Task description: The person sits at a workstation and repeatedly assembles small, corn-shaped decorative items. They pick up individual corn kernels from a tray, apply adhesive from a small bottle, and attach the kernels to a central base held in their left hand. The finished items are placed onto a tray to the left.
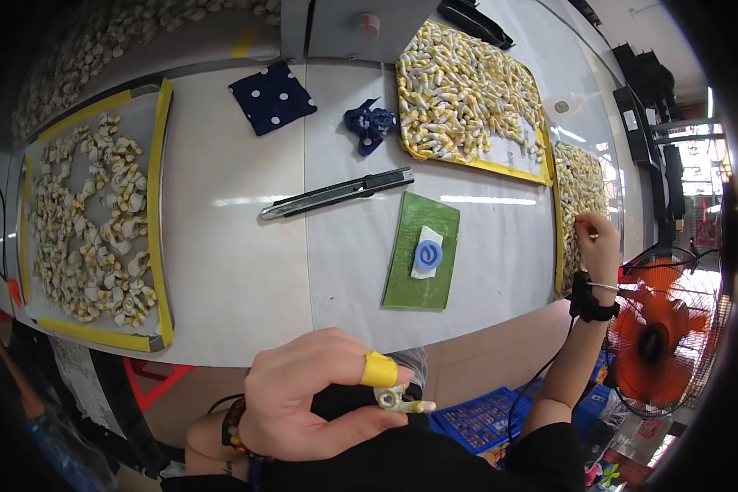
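Note:
Near the table's front edge, my left hand [303, 398] pinches a small white-and-yellow piece [392, 399] between thumb and forefinger. A round grey opening shows on this piece, and a yellow-tipped part sticks out to the right. Yellow tape wraps the forefinger. At the right, my right hand [600, 242] reaches to a yellow-edged tray [559, 262] full of small white-and-yellow pieces [580, 184]. Its fingers are closed together at the pieces; whatever they grip is hidden. Between the hands lies a green board [422, 293] bearing a round blue item [428, 255] on a white pad.
A utility knife [336, 193] lies mid-table. Behind it are a dotted navy cloth [272, 97] and a crumpled blue cloth [370, 125]. Yellow-edged trays of pieces stand at left [162, 213] and back right [476, 168]. An orange fan [654, 344] stands beside my right arm.

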Demonstrator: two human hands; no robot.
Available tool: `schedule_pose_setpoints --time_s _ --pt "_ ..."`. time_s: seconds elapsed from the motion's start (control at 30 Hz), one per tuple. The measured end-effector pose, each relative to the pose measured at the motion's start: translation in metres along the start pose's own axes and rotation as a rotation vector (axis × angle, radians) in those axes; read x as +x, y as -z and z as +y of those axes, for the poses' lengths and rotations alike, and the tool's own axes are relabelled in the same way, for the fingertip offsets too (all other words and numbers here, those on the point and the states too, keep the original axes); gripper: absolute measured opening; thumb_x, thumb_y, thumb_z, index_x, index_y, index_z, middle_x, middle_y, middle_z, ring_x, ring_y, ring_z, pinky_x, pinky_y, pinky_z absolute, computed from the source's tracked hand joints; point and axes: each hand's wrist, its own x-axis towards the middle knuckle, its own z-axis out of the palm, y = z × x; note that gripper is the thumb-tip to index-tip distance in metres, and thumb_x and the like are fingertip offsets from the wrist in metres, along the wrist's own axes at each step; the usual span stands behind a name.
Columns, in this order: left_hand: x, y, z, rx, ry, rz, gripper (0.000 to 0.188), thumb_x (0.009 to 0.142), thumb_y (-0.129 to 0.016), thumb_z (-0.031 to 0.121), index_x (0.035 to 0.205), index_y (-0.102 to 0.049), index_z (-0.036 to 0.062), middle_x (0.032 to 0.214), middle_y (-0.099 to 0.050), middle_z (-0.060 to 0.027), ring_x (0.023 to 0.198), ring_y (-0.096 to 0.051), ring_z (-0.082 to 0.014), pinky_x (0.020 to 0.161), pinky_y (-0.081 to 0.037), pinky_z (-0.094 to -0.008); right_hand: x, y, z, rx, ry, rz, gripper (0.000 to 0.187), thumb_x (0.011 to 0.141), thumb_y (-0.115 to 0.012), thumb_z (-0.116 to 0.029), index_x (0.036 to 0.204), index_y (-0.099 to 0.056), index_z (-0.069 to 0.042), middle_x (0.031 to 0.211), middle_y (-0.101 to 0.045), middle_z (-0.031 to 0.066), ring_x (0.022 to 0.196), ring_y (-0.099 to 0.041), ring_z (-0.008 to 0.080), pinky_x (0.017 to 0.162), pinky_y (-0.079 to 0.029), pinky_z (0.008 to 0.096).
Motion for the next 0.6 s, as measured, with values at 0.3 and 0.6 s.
schedule_pose_setpoints --time_s 0.3,0.6 --pt "-0.009 0.004 0.002 -0.037 0.066 0.052 0.025 0.068 -0.077 0.008 0.085 -0.063 -0.0044 0.075 -0.065 -0.0129 0.070 -0.062 -0.0182 0.070 -0.055 -0.0328 0.007 0.009 -0.017 -0.117 -0.006 -0.047 0.009 0.077 -0.062 -0.002 0.081 -0.054 0.001 0.068 -0.055 0.0097 0.059 -0.052 0.0191 0.057 -0.042 0.0296" --pt "-0.010 0.005 -0.001 -0.021 0.078 0.040 0.028 0.067 -0.079 0.010 0.085 -0.063 -0.0039 0.076 -0.066 -0.0122 0.071 -0.063 -0.0178 0.068 -0.053 -0.0294 -0.024 0.020 -0.151 0.509 0.300 -0.053 0.014 0.074 -0.060 0.008 0.086 -0.060 0.000 0.068 -0.058 0.0059 0.062 -0.058 0.0134 0.056 -0.046 0.0226"
